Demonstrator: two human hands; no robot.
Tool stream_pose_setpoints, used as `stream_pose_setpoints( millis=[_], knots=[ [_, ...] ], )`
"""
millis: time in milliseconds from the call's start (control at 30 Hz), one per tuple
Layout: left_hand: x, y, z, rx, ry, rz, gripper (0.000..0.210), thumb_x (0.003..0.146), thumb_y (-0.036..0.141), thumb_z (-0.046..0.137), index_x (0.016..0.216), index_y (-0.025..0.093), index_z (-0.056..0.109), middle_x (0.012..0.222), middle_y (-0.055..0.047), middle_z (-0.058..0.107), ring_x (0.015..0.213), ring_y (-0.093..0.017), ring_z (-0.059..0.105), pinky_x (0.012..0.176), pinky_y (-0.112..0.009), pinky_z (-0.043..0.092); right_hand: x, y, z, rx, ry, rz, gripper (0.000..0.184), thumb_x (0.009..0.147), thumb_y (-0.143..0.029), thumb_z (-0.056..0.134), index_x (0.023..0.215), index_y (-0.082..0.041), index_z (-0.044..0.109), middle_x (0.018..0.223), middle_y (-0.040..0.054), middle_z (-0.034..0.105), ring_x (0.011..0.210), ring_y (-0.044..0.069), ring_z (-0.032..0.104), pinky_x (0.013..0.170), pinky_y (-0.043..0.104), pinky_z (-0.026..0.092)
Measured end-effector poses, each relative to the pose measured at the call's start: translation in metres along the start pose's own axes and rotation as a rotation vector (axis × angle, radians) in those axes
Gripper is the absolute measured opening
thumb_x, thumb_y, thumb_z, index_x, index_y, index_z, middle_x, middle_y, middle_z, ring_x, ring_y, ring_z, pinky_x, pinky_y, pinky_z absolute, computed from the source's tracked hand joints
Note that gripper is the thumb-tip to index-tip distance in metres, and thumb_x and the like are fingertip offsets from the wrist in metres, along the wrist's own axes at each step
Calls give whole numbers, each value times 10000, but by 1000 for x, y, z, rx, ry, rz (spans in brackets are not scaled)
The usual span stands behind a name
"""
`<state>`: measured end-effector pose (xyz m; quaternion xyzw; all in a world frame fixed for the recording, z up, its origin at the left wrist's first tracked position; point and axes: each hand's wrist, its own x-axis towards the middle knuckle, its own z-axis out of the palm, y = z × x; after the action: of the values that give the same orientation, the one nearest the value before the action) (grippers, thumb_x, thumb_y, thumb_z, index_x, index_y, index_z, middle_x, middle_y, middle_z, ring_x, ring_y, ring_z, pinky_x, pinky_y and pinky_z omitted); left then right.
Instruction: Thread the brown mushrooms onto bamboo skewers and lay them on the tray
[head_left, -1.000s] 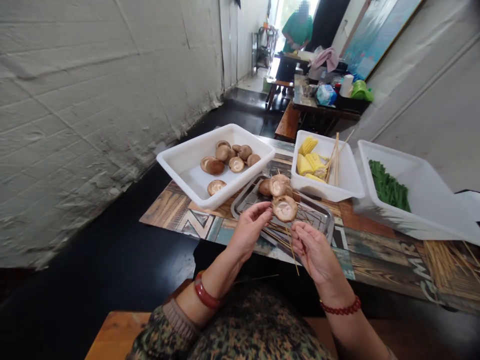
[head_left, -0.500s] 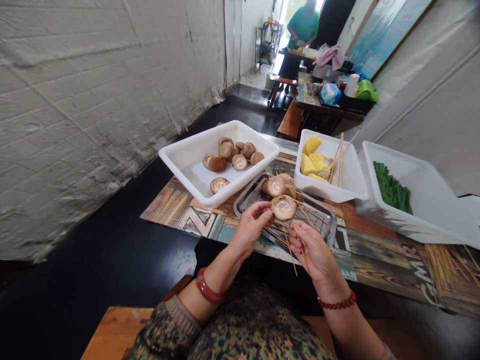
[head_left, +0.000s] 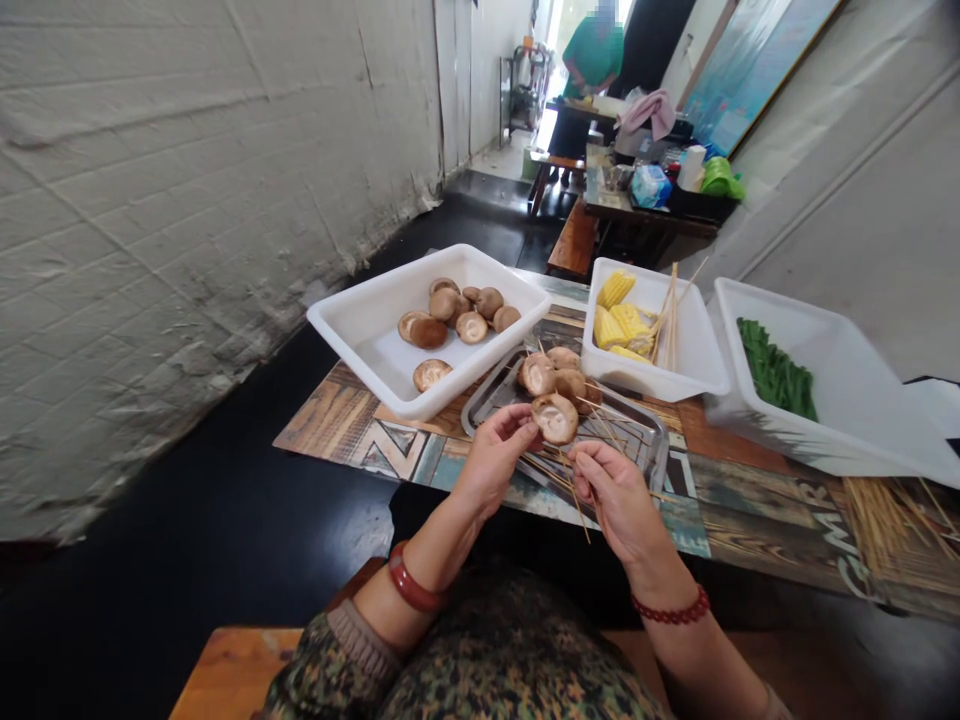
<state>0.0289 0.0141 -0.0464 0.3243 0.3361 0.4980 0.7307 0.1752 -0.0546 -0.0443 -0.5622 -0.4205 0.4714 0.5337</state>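
My left hand [head_left: 499, 450] pinches the rim of a shiitake mushroom cap [head_left: 555, 419], its pale underside turned toward me. Close to its right, my right hand [head_left: 611, 490] is closed with thumb and forefinger together on a thin wooden skewer, mostly hidden by the fingers. Another thin stick [head_left: 582, 518] slants down beside that hand; whether it is held I cannot tell. Both hands are over the near side of a metal tray [head_left: 658, 455]. On the tray, skewered mushrooms [head_left: 538, 374] lie behind the held cap, with several loose skewers.
A white tub [head_left: 360, 345] at left holds several mushrooms [head_left: 444, 304]. Farther right, one white tub [head_left: 694, 375] contains corn pieces [head_left: 621, 325] and skewers, another [head_left: 862, 445] green vegetables [head_left: 776, 370]. More skewers [head_left: 889, 525] lie at the table's right. A person in green [head_left: 594, 55] stands far back.
The view has shifted slightly. My right hand has come a little nearer the mushroom cap, which my left hand still holds and has tilted slightly.
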Motion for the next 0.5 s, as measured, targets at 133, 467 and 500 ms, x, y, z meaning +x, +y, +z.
stream_pose_setpoints(
  millis=[133, 467, 500],
  knots=[
    [-3, 3, 1, -113, -37, -30, 446, 678, 370, 846, 1038, 148, 707, 944, -76, 722, 812, -166, 656, 785, -305, 512, -3, -2, 0, -165, 77, -136, 147, 887, -343, 632, 868, -206, 682, 672, -7, 588, 613, 154, 528, 571, 268, 436],
    [-12, 15, 2, -269, -134, -96, 466, 763, 286, 777, 1172, 132, 616, 1187, -155, 699, 1114, -296, 652, 1013, -446, 455, -14, -7, 3, -886, 45, -737, 171, 977, -153, 507, 1016, -207, 664, 915, 87, 715, 853, 219, 673, 763, 360, 524],
    [-12, 15, 1, -267, -138, -97, 465, 765, 288, 774, 1172, 131, 615, 1189, -159, 698, 1114, -299, 654, 1020, -447, 449, -13, -8, 2, -862, 67, -745, 170, 974, -153, 512, 1036, -208, 661, 938, 90, 713, 877, 222, 672, 788, 369, 530]
  ],
)
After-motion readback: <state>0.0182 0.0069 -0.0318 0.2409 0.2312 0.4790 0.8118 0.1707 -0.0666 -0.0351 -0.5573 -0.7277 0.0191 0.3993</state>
